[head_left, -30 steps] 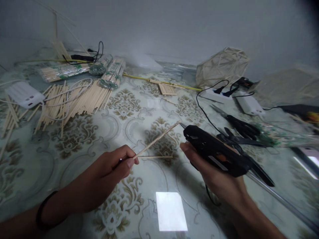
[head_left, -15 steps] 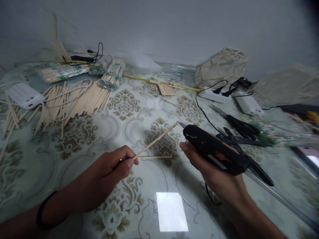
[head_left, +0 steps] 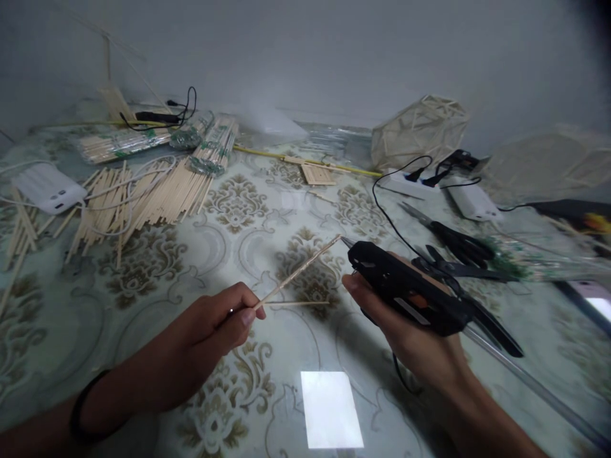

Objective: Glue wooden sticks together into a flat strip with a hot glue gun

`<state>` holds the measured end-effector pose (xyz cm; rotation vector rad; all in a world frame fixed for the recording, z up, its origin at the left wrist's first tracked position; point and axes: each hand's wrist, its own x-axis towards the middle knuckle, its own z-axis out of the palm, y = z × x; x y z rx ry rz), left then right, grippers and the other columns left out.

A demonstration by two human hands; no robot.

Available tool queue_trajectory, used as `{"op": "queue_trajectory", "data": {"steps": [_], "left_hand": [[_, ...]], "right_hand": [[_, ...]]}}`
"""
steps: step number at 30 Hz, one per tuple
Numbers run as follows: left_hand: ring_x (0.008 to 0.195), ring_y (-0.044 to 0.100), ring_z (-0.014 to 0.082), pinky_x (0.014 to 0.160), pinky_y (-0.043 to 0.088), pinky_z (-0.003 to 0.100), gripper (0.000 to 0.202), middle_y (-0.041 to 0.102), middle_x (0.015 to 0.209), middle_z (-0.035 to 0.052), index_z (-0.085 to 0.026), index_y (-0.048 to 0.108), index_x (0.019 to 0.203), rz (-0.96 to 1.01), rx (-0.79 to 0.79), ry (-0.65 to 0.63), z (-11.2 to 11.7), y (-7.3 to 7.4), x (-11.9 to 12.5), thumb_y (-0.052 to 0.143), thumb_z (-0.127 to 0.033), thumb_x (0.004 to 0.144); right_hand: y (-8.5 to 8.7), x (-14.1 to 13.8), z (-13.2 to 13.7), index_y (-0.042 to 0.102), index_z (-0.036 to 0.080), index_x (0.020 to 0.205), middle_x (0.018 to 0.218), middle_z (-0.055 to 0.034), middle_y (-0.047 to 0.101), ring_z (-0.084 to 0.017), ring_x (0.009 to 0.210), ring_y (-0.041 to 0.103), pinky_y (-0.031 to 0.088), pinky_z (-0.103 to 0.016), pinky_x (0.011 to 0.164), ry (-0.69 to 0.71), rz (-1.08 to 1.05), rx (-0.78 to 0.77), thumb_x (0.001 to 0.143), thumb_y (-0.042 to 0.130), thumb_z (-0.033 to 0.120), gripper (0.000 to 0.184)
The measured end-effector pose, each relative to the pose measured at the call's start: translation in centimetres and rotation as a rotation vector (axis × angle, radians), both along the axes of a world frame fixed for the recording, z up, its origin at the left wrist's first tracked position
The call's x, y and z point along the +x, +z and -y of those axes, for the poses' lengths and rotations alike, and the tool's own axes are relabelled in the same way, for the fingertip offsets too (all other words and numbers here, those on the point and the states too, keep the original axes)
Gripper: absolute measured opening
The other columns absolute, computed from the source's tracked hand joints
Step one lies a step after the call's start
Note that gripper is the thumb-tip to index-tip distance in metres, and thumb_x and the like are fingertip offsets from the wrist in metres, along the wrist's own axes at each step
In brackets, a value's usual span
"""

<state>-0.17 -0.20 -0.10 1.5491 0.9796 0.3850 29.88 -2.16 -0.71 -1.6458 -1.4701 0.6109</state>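
Observation:
My left hand (head_left: 214,324) pinches the near end of a thin bamboo stick (head_left: 298,272) that slants up and to the right. My right hand (head_left: 410,331) grips a black glue gun (head_left: 405,291), whose metal nozzle (head_left: 347,242) nearly touches the stick's far tip. A second thin stick (head_left: 298,303) lies flat on the patterned tabletop (head_left: 143,286) just below the held one. A black band circles my left wrist.
Loose bamboo sticks (head_left: 143,194) and wrapped stick bundles (head_left: 214,146) fill the back left with a white power bank (head_left: 48,187). At the back right stand a stick-frame polyhedron (head_left: 420,130), a power strip (head_left: 410,184), black scissors (head_left: 453,238) and cables.
Both hands hold the same pose; the view shifted slightly, and the stick tip and nozzle stay close together.

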Motion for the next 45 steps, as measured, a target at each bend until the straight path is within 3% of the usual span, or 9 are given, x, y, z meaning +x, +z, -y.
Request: {"op": "queue_trajectory", "data": {"steps": [8, 13, 18, 25, 29, 33, 38, 41, 45], "left_hand": [[0.06, 0.039, 0.0133, 0.055, 0.034, 0.026, 0.036, 0.045, 0.071, -0.0075, -0.026, 0.065, 0.11, 0.021, 0.017, 0.05, -0.5, -1.5, -1.2, 0.046, -0.056, 0.117], [0.059, 0.044, 0.0135, 0.059, 0.035, 0.028, 0.034, 0.049, 0.068, -0.0076, -0.024, 0.066, 0.105, -0.095, 0.251, 0.161, -2.9, -1.3, -2.4, 0.049, -0.052, 0.113], [0.073, 0.067, 0.0202, 0.07, 0.046, 0.033, 0.031, 0.07, 0.078, -0.0005, -0.022, 0.067, 0.093, -0.358, 0.556, 0.102, -4.9, -1.1, -2.6, 0.048, -0.043, 0.107], [0.093, 0.07, 0.0251, 0.09, 0.05, 0.038, 0.033, 0.072, 0.094, 0.0056, -0.021, 0.075, 0.094, -0.374, 0.623, 0.042, -5.1, -2.1, -2.8, 0.048, -0.035, 0.106], [0.092, 0.069, 0.0245, 0.09, 0.05, 0.037, 0.033, 0.071, 0.093, 0.0053, -0.021, 0.077, 0.096, -0.368, 0.622, -0.001, -4.9, -2.4, -2.8, 0.048, -0.032, 0.107], [0.09, 0.069, 0.0246, 0.087, 0.049, 0.037, 0.033, 0.07, 0.09, 0.0053, -0.021, 0.079, 0.094, -0.346, 0.614, -0.002, -4.8, -2.5, -2.7, 0.049, -0.031, 0.106], [0.082, 0.069, 0.0229, 0.081, 0.049, 0.036, 0.032, 0.07, 0.083, 0.0041, -0.021, 0.08, 0.09, -0.297, 0.591, 0.067, -5.0, -2.4, -2.8, 0.054, -0.034, 0.102], [0.081, 0.072, 0.0222, 0.078, 0.051, 0.034, 0.031, 0.075, 0.085, 0.0036, -0.022, 0.081, 0.092, -0.253, 0.558, 0.129, -5.1, -2.1, -2.9, 0.057, -0.039, 0.101], [0.093, 0.079, 0.0249, 0.084, 0.056, 0.035, 0.033, 0.084, 0.096, 0.0058, -0.022, 0.084, 0.092, -0.19, 0.502, 0.208, -5.2, -1.6, -2.9, 0.061, -0.045, 0.098]], "right_hand": [[0.3, 0.2, -1.1, 0.054, 0.028, 0.077, 0.066, 0.0054, 0.053, -0.016, 0.06, 0.052, 0.041, -0.03, 0.056, 0.05, 0.074, -0.085, 0.096, 0.074, 0.056, 0.04], [0.7, 4.2, -3.2, 0.068, 0.027, 0.082, 0.07, -0.0013, 0.069, -0.022, 0.066, 0.062, 0.046, -0.034, 0.06, 0.04, 0.167, -0.15, 0.087, 0.078, 0.063, 0.039], [1.3, 6.7, -4.0, 0.074, 0.026, 0.085, 0.077, -0.007, 0.081, -0.029, 0.075, 0.076, 0.054, -0.038, 0.067, -0.049, 0.158, -0.193, 0.08, 0.081, 0.067, 0.042], [-0.2, 5.7, -2.7, 0.076, 0.025, 0.089, 0.088, -0.0054, 0.086, -0.027, 0.083, 0.079, 0.058, -0.038, 0.08, 0.172, 0.173, -0.255, 0.087, 0.084, 0.059, 0.034], [-1.5, 6.1, -2.5, 0.074, 0.024, 0.1, 0.092, -0.0051, 0.085, -0.025, 0.08, 0.079, 0.059, -0.034, 0.074, 0.256, 0.258, -0.238, 0.095, 0.074, 0.058, 0.035], [-1.9, 8.3, -3.5, 0.071, 0.023, 0.098, 0.083, -0.0039, 0.078, -0.024, 0.073, 0.071, 0.054, -0.035, 0.068, 0.232, 0.398, -0.177, 0.087, 0.078, 0.046, 0.026], [-0.8, 11.3, -3.9, 0.077, 0.023, 0.111, 0.114, -0.0146, 0.083, -0.036, 0.102, 0.081, 0.064, -0.05, 0.093, 0.288, 0.511, -0.123, 0.085, 0.076, 0.042, 0.032], [0.2, 9.5, -2.6, 0.078, 0.023, 0.114, 0.122, -0.0209, 0.079, -0.04, 0.112, 0.079, 0.063, -0.058, 0.101, 0.286, 0.586, -0.039, 0.1, 0.066, 0.038, 0.025], [-0.1, 0.5, 0.0, 0.077, 0.023, 0.125, 0.121, -0.012, 0.081, -0.024, 0.103, 0.081, 0.066, -0.037, 0.094, 0.603, 0.615, -0.013, 0.11, 0.054, 0.017, 0.028]]}}
